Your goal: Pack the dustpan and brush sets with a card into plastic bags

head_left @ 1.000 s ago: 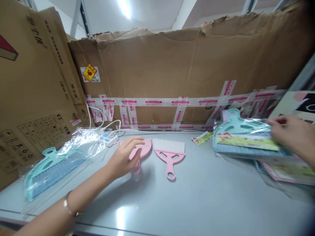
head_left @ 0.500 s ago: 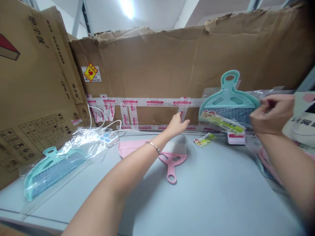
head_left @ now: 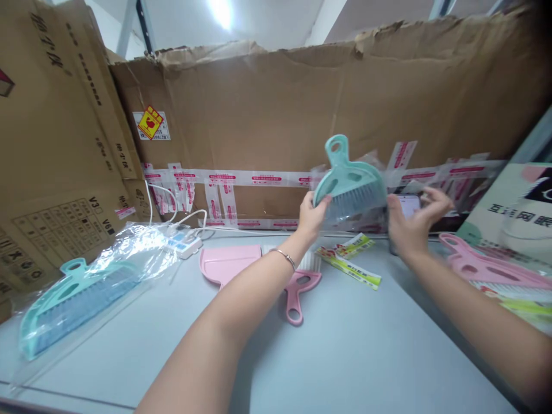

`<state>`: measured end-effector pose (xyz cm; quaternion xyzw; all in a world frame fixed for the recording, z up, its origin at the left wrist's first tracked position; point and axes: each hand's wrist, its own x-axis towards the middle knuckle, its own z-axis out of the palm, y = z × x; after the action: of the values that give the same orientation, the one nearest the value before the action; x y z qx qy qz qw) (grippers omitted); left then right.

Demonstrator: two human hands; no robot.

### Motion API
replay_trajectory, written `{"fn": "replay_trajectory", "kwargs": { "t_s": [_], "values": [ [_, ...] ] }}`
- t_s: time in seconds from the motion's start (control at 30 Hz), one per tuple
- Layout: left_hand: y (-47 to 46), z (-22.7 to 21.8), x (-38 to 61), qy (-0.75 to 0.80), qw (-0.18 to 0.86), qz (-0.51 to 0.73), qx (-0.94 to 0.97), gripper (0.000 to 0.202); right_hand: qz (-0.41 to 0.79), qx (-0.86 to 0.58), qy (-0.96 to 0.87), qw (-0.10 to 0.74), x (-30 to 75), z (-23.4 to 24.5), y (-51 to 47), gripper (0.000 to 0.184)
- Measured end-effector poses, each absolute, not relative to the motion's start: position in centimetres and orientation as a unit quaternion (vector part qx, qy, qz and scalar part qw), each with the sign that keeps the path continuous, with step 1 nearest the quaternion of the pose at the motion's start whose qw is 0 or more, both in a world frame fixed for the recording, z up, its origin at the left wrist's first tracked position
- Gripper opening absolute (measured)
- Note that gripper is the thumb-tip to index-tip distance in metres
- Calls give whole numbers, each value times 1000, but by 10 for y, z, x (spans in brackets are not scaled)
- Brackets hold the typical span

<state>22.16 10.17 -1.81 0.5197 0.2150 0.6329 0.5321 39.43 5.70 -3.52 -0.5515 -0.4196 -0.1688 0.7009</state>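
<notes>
My left hand (head_left: 311, 218) grips the lower left edge of a teal dustpan-and-brush set (head_left: 351, 181), raised above the table with its handle up. Clear plastic film shows around the set. My right hand (head_left: 411, 224) is just right of it, fingers apart, thumb close to the set's right edge. Behind that hand stands a phone (head_left: 407, 205), partly hidden. Below the set, green-and-yellow label strips (head_left: 356, 271) lie on the table. A pink dustpan (head_left: 230, 261) and a pink brush (head_left: 297, 290) lie beneath my left forearm, which partly covers them.
Another bagged teal set (head_left: 80, 302) lies at the left. A white power strip (head_left: 185, 244) with cables sits near the back. At the right are a pink set (head_left: 495, 267) with a label and a printed box (head_left: 513, 201). Tall cardboard (head_left: 259, 115) walls the back.
The teal set has moved left, away from my right hand, and my left hand now holds it. Its label strip now lies on the table. The right-hand pink set shows more fully.
</notes>
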Motion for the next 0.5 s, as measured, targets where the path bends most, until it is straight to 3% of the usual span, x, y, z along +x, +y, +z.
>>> {"fn": "replay_trajectory", "kwargs": {
  "t_s": [0.07, 0.23, 0.37, 0.5],
  "values": [
    [90, -14, 212, 210, 578, 649, 448, 11, -70, -554, -392, 731, 378, -45, 44, 60],
    [39, -5, 165, 188, 667, 654, 303, 29, 95, -504, -491, 704, 312, -38, 2, 38],
    [0, -12, 119, 228, 661, 656, 285, 47, 337, -492, -478, 645, 271, -26, -13, 47],
    [-24, -24, 87, 284, 678, 600, 315, 44, 496, -467, -402, 612, 252, -34, -21, 52]
  ]
}}
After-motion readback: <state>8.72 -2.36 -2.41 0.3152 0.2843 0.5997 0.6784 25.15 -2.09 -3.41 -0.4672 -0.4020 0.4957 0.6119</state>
